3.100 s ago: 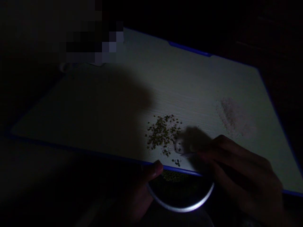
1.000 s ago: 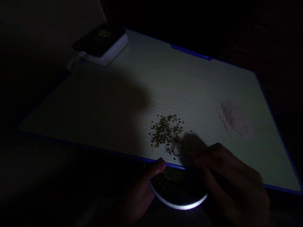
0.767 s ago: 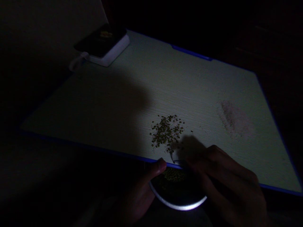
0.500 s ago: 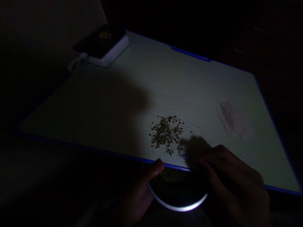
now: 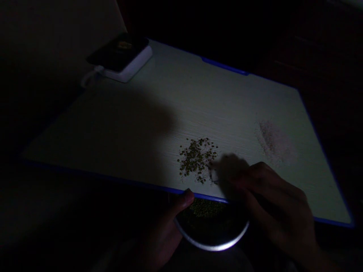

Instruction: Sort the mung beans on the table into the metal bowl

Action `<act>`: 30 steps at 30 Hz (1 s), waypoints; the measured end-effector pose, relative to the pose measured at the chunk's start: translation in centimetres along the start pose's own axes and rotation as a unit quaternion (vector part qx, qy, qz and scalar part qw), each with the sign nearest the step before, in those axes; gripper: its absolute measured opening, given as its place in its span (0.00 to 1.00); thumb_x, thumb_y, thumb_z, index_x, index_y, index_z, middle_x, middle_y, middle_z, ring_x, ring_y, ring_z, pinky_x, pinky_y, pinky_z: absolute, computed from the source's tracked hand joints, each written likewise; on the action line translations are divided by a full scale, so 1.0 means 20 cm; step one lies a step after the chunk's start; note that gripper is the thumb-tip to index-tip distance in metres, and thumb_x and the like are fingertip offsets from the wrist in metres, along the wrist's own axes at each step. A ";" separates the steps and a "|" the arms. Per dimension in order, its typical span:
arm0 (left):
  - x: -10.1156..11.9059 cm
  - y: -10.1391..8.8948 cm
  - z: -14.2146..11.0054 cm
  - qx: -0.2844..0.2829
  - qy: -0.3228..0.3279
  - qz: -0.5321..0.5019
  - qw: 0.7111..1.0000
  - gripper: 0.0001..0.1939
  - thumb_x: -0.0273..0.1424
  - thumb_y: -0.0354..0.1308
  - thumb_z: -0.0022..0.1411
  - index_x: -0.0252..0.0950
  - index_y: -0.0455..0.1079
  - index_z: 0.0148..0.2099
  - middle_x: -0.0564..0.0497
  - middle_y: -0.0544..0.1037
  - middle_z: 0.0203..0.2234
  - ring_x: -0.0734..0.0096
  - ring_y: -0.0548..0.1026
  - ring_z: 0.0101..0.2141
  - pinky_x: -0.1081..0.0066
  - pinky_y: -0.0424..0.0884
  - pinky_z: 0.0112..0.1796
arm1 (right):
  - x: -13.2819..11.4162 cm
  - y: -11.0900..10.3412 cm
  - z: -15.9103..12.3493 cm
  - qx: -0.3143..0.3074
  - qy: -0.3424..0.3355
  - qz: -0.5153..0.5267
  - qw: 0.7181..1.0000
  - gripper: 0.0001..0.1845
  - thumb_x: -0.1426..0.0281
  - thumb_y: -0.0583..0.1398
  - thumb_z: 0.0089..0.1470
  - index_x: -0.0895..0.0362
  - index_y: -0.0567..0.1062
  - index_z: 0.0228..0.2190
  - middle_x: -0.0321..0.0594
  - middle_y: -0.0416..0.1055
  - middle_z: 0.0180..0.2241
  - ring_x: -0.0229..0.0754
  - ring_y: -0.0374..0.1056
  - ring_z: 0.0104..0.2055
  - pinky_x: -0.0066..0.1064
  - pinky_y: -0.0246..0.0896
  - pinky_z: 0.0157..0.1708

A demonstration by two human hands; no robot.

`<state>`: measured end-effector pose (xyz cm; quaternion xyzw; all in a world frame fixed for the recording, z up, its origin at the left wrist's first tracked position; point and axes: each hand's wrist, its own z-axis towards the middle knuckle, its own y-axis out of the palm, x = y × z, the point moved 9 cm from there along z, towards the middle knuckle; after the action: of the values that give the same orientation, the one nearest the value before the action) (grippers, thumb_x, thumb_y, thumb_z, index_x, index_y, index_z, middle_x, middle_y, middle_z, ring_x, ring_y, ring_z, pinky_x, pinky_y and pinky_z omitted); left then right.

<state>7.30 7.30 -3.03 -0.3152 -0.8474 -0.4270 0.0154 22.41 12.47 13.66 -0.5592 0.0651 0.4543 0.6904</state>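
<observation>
The scene is very dark. My left hand (image 5: 167,230) grips the rim of a round metal bowl (image 5: 212,241), held just below the front edge of a pale board with a blue border (image 5: 127,124); the thumb lies over the rim. Green beans (image 5: 205,207) lie in the bowl. A small heap of green beans (image 5: 196,158) sits on the board near that edge. My right hand (image 5: 272,204) rests on the board beside the heap, its fingers closed on a small thin tool (image 5: 213,177) whose tip touches the heap's right side.
A streak of pale pinkish powder or grains (image 5: 272,141) lies at the board's right. A white box with a dark top (image 5: 121,56) and a cord stands at the far left corner. Darkness surrounds the board.
My right hand has swept back and forth between the heap and the board's front edge. The heap has shrunk slightly. The bowl stays under the edge in my left hand.
</observation>
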 end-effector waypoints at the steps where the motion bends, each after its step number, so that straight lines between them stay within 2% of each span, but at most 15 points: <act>1: 0.00 0.01 0.00 -0.004 0.000 -0.001 1.000 0.31 0.30 0.75 0.56 0.45 0.77 0.62 0.49 0.90 0.44 0.47 0.80 0.57 0.51 0.68 0.63 | 0.00 -0.01 -0.01 0.000 0.002 0.001 1.000 0.14 0.82 0.61 0.61 0.56 0.79 0.45 0.41 0.79 0.37 0.41 0.74 0.39 0.32 0.71 0.34; 5: -0.01 0.02 0.00 -0.010 -0.013 0.001 1.000 0.30 0.31 0.76 0.55 0.40 0.78 0.60 0.46 0.89 0.45 0.44 0.79 0.59 0.49 0.67 0.64 | 0.05 -0.06 -0.01 0.033 0.028 -0.044 0.998 0.12 0.81 0.61 0.62 0.55 0.78 0.44 0.40 0.79 0.38 0.40 0.74 0.40 0.33 0.70 0.36; 8: 0.00 0.02 -0.01 -0.005 -0.019 0.003 1.000 0.33 0.31 0.77 0.54 0.40 0.76 0.63 0.45 0.89 0.47 0.43 0.78 0.59 0.48 0.67 0.63 | 0.06 -0.05 0.04 0.026 0.018 -0.074 0.997 0.12 0.79 0.60 0.63 0.54 0.78 0.45 0.40 0.79 0.40 0.42 0.75 0.42 0.35 0.70 0.39; 12: 0.01 0.02 -0.01 0.011 -0.003 0.004 1.000 0.36 0.31 0.78 0.52 0.42 0.75 0.63 0.46 0.89 0.46 0.42 0.79 0.58 0.48 0.70 0.62 | 0.03 0.00 0.06 -0.013 -0.018 -0.044 0.999 0.14 0.80 0.60 0.63 0.53 0.79 0.45 0.41 0.79 0.39 0.44 0.74 0.42 0.37 0.70 0.38; 15: -0.01 0.01 -0.02 0.015 -0.017 0.006 1.000 0.32 0.33 0.78 0.52 0.40 0.78 0.59 0.45 0.89 0.44 0.41 0.80 0.57 0.48 0.72 0.60 | 0.04 -0.04 0.04 0.004 -0.008 -0.031 0.999 0.16 0.81 0.61 0.61 0.52 0.78 0.46 0.40 0.79 0.39 0.44 0.74 0.41 0.37 0.70 0.37; 18: -0.01 0.00 -0.02 0.022 -0.019 0.001 1.000 0.30 0.32 0.79 0.50 0.39 0.80 0.57 0.45 0.89 0.44 0.43 0.82 0.54 0.49 0.73 0.59 | 0.09 -0.10 0.04 0.039 0.018 -0.104 0.994 0.12 0.78 0.61 0.63 0.53 0.78 0.45 0.40 0.79 0.40 0.43 0.75 0.41 0.36 0.69 0.39; 21: 0.00 0.01 -0.02 0.023 -0.010 -0.005 1.000 0.32 0.30 0.79 0.50 0.40 0.79 0.58 0.46 0.90 0.42 0.45 0.83 0.52 0.49 0.74 0.59 | 0.14 -0.11 0.07 0.049 0.022 -0.163 0.985 0.10 0.76 0.60 0.65 0.55 0.79 0.45 0.41 0.80 0.41 0.42 0.75 0.41 0.35 0.69 0.40; 26: 0.01 0.02 -0.02 0.034 -0.012 -0.005 0.999 0.30 0.29 0.79 0.50 0.37 0.80 0.56 0.46 0.90 0.38 0.44 0.83 0.52 0.49 0.74 0.59 | 0.12 -0.05 0.09 0.015 -0.001 -0.113 0.993 0.11 0.78 0.61 0.64 0.55 0.79 0.46 0.42 0.80 0.40 0.43 0.75 0.42 0.36 0.69 0.41; 30: 0.01 0.03 -0.02 0.030 -0.012 -0.016 0.999 0.30 0.29 0.78 0.52 0.39 0.79 0.57 0.47 0.90 0.43 0.45 0.81 0.56 0.51 0.72 0.61 | 0.04 -0.02 0.04 -0.016 -0.029 -0.051 0.998 0.14 0.80 0.61 0.62 0.54 0.79 0.46 0.41 0.81 0.40 0.44 0.74 0.41 0.38 0.70 0.40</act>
<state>7.38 7.30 -2.31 -0.3058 -0.8651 -0.3975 0.0078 22.84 13.66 13.75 -0.5594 0.0089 0.4352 0.7054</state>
